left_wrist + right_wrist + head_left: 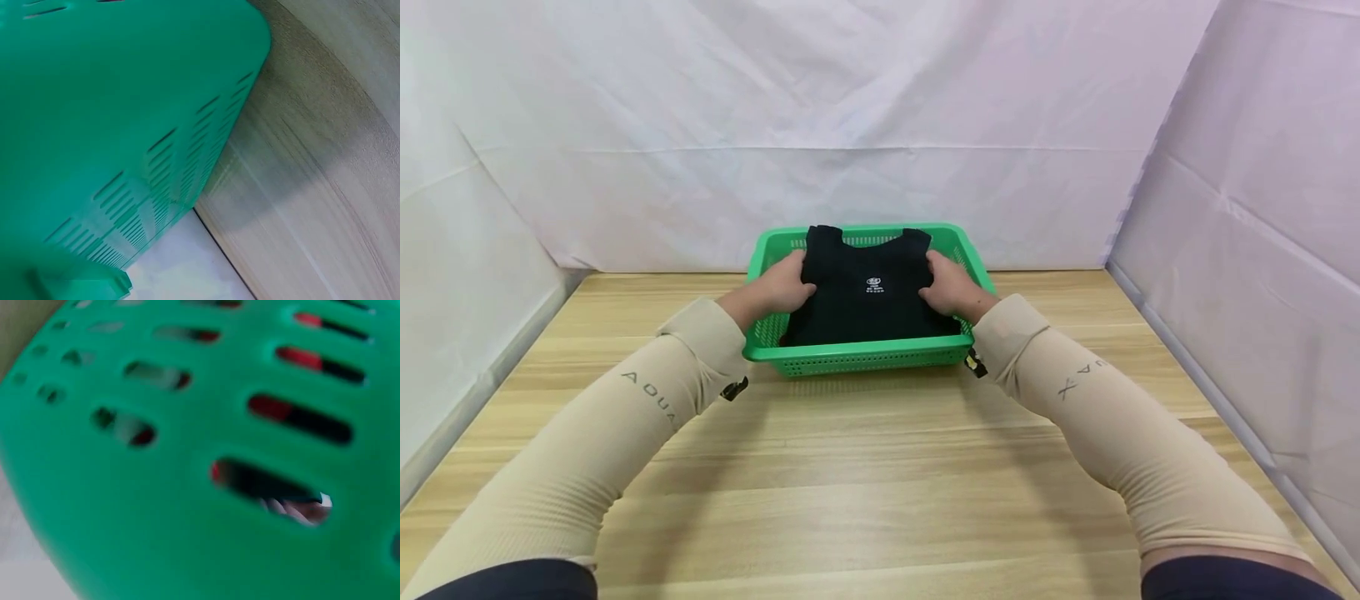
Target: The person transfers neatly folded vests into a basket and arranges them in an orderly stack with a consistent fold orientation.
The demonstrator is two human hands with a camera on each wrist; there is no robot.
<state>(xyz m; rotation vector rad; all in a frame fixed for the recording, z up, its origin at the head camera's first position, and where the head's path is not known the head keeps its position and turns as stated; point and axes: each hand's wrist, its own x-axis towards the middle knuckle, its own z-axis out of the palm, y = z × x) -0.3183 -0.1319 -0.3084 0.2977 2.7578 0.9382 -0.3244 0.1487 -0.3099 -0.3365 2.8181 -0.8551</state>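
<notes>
A black tank top point(868, 304) with a small white print on its chest lies in a green plastic basket point(865, 350). My left hand point(784, 285) grips its left edge, thumb on top and the other fingers hidden behind the cloth. On the opposite edge, my right hand point(953, 287) holds the fabric in the same way. Both wrist views are mostly filled by the basket's slotted wall point(125, 144). Through the slots in the right wrist view, black cloth point(319, 422), something red point(269, 406) and part of a finger point(306, 511) show.
The basket stands near the back of a wooden table point(850, 475). A white curtain point(850, 100) hangs behind it, and a white sheet point(1247, 183) closes off the right side. Beige sleeves point(625, 408) cover both forearms.
</notes>
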